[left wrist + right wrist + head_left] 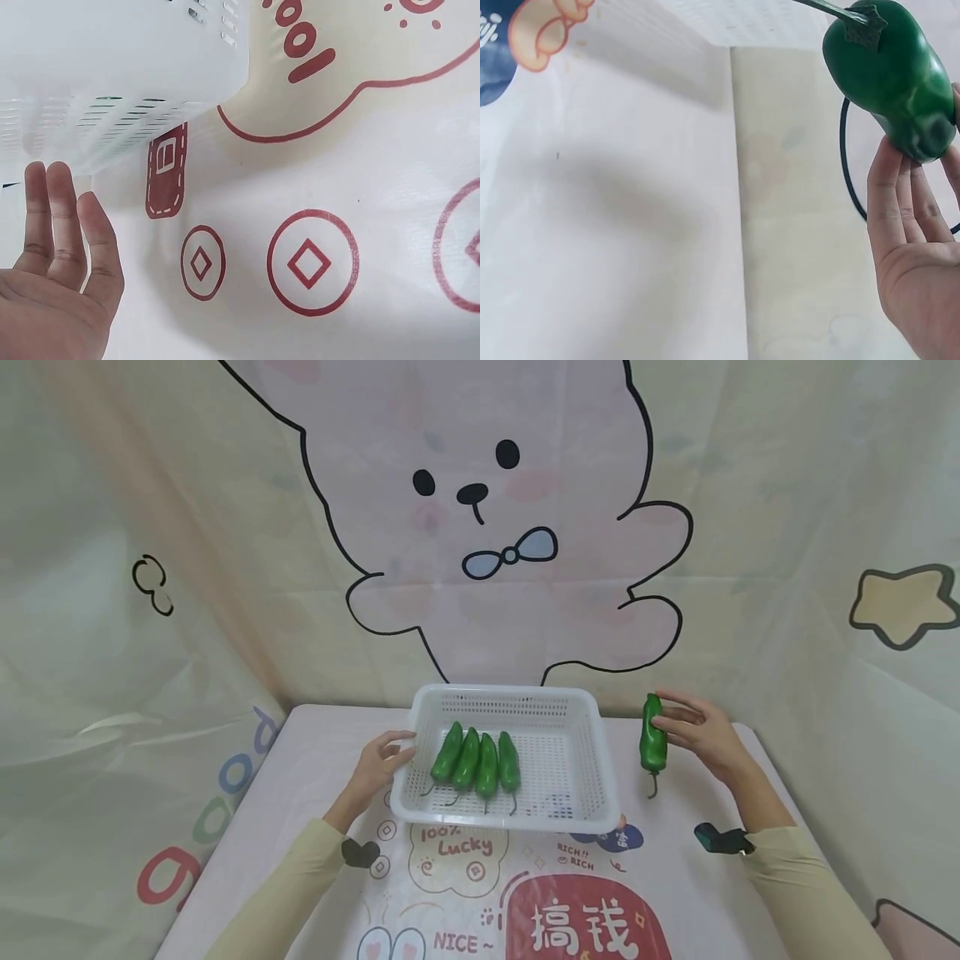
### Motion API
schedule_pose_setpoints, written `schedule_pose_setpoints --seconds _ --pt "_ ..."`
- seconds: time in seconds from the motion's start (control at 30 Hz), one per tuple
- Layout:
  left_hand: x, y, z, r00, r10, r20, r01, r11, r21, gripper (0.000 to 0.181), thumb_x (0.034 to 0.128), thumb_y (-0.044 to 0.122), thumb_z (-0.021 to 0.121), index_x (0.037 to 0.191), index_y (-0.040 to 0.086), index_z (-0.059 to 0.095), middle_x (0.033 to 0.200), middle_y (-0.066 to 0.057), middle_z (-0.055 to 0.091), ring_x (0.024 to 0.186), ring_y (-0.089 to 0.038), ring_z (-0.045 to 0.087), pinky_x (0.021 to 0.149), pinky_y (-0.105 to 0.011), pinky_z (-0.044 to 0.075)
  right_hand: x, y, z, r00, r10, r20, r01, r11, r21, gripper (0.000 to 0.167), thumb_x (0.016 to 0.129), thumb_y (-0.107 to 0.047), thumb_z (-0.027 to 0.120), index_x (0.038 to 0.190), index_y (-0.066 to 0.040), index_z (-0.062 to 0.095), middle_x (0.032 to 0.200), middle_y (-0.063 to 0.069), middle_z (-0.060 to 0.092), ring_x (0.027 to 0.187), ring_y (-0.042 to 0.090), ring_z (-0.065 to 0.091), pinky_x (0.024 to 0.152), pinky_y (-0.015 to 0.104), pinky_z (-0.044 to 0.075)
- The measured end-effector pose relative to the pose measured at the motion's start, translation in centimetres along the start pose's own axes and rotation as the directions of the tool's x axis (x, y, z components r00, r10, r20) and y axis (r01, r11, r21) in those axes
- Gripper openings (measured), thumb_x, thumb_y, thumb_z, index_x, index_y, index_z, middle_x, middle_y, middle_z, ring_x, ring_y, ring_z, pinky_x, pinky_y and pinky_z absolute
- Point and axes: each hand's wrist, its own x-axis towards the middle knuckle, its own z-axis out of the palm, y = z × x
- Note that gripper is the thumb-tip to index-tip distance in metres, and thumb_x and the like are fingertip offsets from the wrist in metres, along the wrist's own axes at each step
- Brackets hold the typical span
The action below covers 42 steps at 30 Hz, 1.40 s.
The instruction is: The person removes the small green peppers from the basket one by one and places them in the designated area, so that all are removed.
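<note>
My right hand grips a green chili pepper above the table, right of the white plastic basket. The pepper hangs nearly upright, stem downward, with fingertips around its upper part; the right wrist view shows this pepper stem end nearest. Beside the basket's left side, my left hand touches the rim with fairly straight fingers. Three of its fingers show against the basket's outer wall in the left wrist view; its thumb is out of sight there. Several green peppers lie side by side in the basket.
Under the basket lies a white table cover printed with words and red drawings. A curtain with a cartoon bear hangs behind the table, and more curtain closes both sides. Bare basket floor shows right of the peppers.
</note>
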Motion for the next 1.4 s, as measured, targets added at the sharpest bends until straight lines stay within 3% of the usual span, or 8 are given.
schedule_pose_setpoints --seconds 0.07,0.23,0.4,0.6,0.7,1.0,1.23,1.4 --pt "0.0 -0.1 0.0 1.0 0.004 -0.002 -0.004 1.0 -0.003 0.041 0.1022 0.015 0.063 0.14 0.002 0.054 0.133 -0.026 0.057 0.116 -0.044 0.06 0.086 -0.046 0.06 -0.1 0.5 -0.2 1.0 -0.001 0.008 0.001 1.0 -0.023 0.057 0.097 -0.008 0.071 0.148 -0.001 0.048 0.122 0.004 0.065 0.104 0.012 0.068 0.085 0.028 0.059" --pt "1.3 -2.7 0.0 1.0 -0.013 -0.019 0.012 1.0 -0.019 0.044 0.1011 0.023 0.066 0.142 0.009 0.055 0.137 -0.024 0.054 0.119 -0.044 0.059 0.087 -0.047 0.06 -0.2 2.0 -0.6 1.0 0.009 0.028 -0.007 0.998 -0.057 0.057 0.096 -0.007 0.072 0.147 0.0 0.049 0.122 0.002 0.064 0.103 0.012 0.069 0.084 0.028 0.059" --pt "1.3 -2.7 0.0 1.0 -0.014 -0.026 0.014 1.0 -0.012 0.043 0.1 0.025 0.068 0.14 0.012 0.057 0.138 -0.021 0.054 0.122 -0.043 0.057 0.089 -0.047 0.059 -0.1 3.3 -0.7 0.999 0.029 0.025 -0.028 0.998 -0.049 0.057 0.095 -0.007 0.073 0.147 0.002 0.049 0.124 0.004 0.063 0.105 0.011 0.067 0.084 0.029 0.06" --pt "1.3 -2.4 0.1 1.0 -0.013 -0.028 0.013 1.0 -0.002 0.042 0.0997 0.025 0.068 0.139 0.012 0.058 0.139 -0.022 0.054 0.124 -0.044 0.055 0.09 -0.049 0.058 0.2 4.8 -0.4 0.998 0.064 0.02 -0.062 0.995 -0.081 0.061 0.094 -0.01 0.076 0.146 0.005 0.048 0.134 0.027 0.055 0.104 0.005 0.065 0.082 0.028 0.06" --pt "1.3 -2.4 0.1 1.0 -0.015 -0.027 0.015 1.0 0.002 0.043 0.0997 0.026 0.068 0.139 0.012 0.057 0.138 -0.022 0.055 0.121 -0.044 0.057 0.089 -0.048 0.058 0.5 5.5 -0.4 0.997 0.075 0.025 -0.072 0.992 -0.108 0.062 0.093 -0.011 0.076 0.146 0.005 0.048 0.137 0.032 0.051 0.104 0.006 0.064 0.082 0.028 0.06" --pt "1.3 -2.4 0.0 1.0 -0.007 -0.027 0.007 1.0 -0.002 0.043 0.0998 0.024 0.068 0.139 0.012 0.057 0.134 -0.021 0.057 0.118 -0.042 0.06 0.087 -0.046 0.06 1.3 7.0 0.3 0.991 0.127 0.039 -0.117 0.973 -0.201 0.065 0.094 -0.023 0.077 0.147 0.0 0.049 0.144 0.03 0.047 0.127 0.043 0.049 0.085 0.029 0.059" --pt "1.3 -2.3 0.1 1.0 -0.016 -0.025 0.016 1.0 -0.011 0.043 0.0998 0.025 0.068 0.14 0.013 0.057 0.133 -0.022 0.058 0.117 -0.043 0.061 0.087 -0.046 0.06 1.6 7.7 1.2 0.987 0.158 0.041 -0.148 0.971 -0.188 0.065 0.092 -0.021 0.079 0.146 0.001 0.05 0.144 0.031 0.048 0.123 0.038 0.055 0.086 0.032 0.059" --pt "1.2 -2.1 0.1 0.999 -0.021 -0.03 0.021 1.0 -0.015 0.042 0.0994 0.023 0.068 0.139 0.012 0.058 0.133 -0.023 0.058 0.117 -0.044 0.06 0.087 -0.048 0.059 1.6 8.2 1.6 0.984 0.175 0.025 -0.165 0.957 -0.239 0.064 0.093 -0.025 0.078 0.145 0.001 0.052 0.143 0.031 0.049 0.126 0.045 0.052 0.093 0.038 0.057"
